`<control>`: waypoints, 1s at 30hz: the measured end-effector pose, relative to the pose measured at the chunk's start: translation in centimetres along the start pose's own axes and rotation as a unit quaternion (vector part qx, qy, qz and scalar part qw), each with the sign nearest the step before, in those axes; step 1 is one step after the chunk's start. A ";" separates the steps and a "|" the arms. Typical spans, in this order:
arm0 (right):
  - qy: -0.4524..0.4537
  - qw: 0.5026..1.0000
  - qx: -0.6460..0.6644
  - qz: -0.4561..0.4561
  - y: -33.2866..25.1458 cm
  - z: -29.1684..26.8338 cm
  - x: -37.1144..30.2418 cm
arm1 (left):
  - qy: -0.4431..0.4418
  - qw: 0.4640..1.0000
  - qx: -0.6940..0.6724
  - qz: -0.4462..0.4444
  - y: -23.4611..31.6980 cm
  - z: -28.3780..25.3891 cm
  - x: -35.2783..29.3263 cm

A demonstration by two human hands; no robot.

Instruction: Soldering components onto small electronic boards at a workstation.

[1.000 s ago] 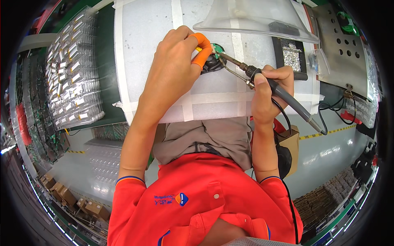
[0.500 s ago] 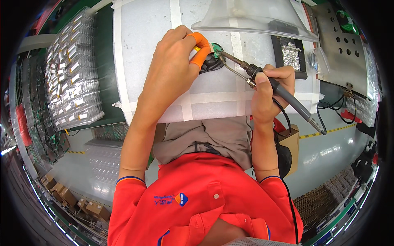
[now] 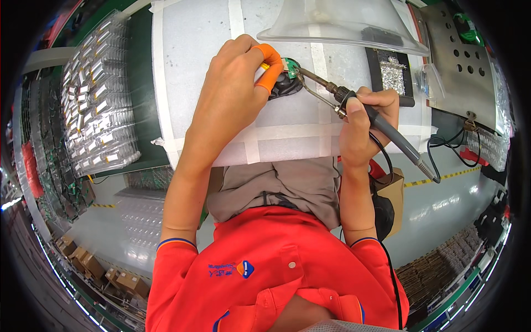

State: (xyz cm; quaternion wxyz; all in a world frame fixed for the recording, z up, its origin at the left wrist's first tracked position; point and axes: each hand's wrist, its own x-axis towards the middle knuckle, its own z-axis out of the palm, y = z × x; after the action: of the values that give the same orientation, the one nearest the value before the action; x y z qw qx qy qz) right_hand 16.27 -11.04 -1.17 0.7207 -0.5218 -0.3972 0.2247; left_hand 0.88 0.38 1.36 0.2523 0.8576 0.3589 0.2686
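My left hand (image 3: 238, 80), with orange finger cots on thumb and forefinger, is closed in a pinch around a small yellow-edged part (image 3: 265, 66). Its fingers hide most of that part. Beside those fingertips, a green circuit board (image 3: 291, 67) sits in a rounded black housing (image 3: 286, 87) on the padded white work surface (image 3: 293, 113). In my right hand (image 3: 359, 122) is a grey-handled soldering iron (image 3: 390, 128) with a thin metal feed tube (image 3: 319, 99) alongside its shaft. The iron's tip is at the board's right edge; whether it touches cannot be made out.
A translucent hood (image 3: 337, 25) hangs over the far side. To its right stand a black tray (image 3: 408, 83) of silvery scraps and a perforated metal box (image 3: 459, 72). Stacked clear trays (image 3: 102, 94) of small parts line the left. The iron's black cable (image 3: 437, 160) loops at right.
My right hand and the soldering iron have shifted very slightly to the right. My left hand, the board and the housing look the same.
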 end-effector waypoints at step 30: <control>0.114 0.990 0.063 0.050 -0.2 -0.4 -0.1 | 0.206 0.897 0.190 -0.342 -16.3 -12.5 18.8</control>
State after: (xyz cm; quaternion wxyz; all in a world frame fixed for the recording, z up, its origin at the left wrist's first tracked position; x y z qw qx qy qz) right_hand 16.49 -11.39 -1.05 0.7807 -0.5166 -0.2710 0.2241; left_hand -3.69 27.53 5.58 0.0809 0.6391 0.7182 0.2630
